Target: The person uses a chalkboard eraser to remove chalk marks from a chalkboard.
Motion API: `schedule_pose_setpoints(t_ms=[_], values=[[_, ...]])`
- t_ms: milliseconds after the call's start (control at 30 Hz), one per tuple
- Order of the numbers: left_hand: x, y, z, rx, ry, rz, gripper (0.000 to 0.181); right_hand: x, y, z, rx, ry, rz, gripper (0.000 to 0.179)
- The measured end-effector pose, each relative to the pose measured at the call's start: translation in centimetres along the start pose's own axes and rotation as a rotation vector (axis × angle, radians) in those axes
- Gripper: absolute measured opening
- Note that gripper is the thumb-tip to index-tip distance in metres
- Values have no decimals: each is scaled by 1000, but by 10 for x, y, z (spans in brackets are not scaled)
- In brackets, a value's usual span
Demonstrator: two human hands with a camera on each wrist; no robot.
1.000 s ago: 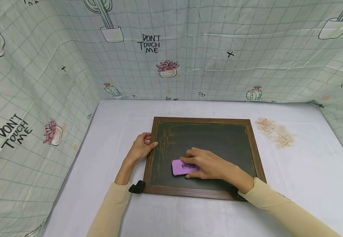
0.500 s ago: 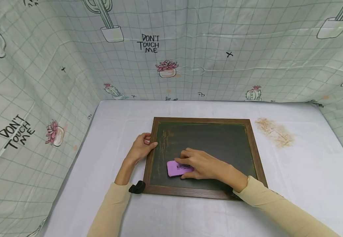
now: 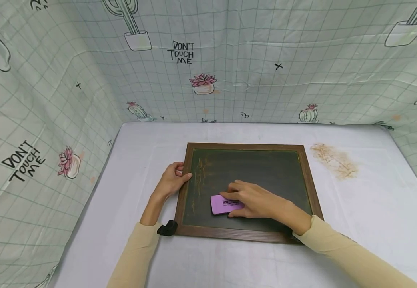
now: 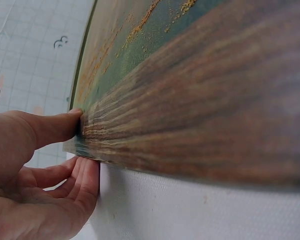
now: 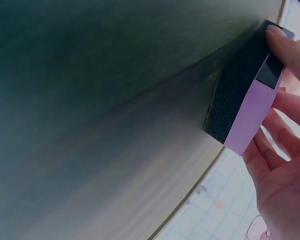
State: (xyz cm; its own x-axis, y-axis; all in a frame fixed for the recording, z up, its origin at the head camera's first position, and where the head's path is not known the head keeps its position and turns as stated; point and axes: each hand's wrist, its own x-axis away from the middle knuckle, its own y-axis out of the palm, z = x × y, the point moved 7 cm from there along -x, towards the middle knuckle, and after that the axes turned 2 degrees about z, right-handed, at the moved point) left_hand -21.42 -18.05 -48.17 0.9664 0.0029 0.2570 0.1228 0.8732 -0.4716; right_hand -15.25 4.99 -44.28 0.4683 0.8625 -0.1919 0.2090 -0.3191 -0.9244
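Observation:
A wood-framed chalkboard (image 3: 266, 172) lies flat on the white table. My right hand (image 3: 256, 200) grips a purple board eraser (image 3: 220, 205) from its right end; its dark felt side rests on the board. In the right wrist view the thumb and fingers hold opposite sides of the eraser (image 5: 252, 110). At the board's left edge my left hand (image 3: 170, 180) pinches the brown frame (image 3: 181, 200). The left wrist view has the thumb on top of the frame (image 4: 190, 115) and the fingers against its side and underneath. Yellowish chalk streaks (image 3: 201, 172) mark the board's left part.
A brownish-yellow smudge (image 3: 334, 161) stains the white tablecloth (image 3: 370, 200) to the right of the board. Behind and beside the table hangs a grid-patterned curtain (image 3: 251, 48) with plant drawings. A black strap piece (image 3: 167, 228) sits at the left wrist, by the board's corner.
The right hand slid the eraser a little to the left, then back to the right across the board. My left hand keeps its grip on the frame.

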Motion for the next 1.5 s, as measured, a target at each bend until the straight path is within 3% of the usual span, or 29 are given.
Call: schedule_pose_setpoints(t_ms=[567, 967, 1233, 1500], values=[[-3, -7, -2, 26, 8, 49, 54, 36, -12, 20, -16, 70, 28, 56], [-6, -9, 0, 36, -10, 50, 55, 56, -21, 30, -2, 90, 54, 55], [-6, -8, -3, 40, -30, 51, 55, 72, -28, 34, 17, 48, 125, 55], [-6, -7, -3, 40, -26, 49, 55, 91, -35, 41, 32, 87, 154, 58]])
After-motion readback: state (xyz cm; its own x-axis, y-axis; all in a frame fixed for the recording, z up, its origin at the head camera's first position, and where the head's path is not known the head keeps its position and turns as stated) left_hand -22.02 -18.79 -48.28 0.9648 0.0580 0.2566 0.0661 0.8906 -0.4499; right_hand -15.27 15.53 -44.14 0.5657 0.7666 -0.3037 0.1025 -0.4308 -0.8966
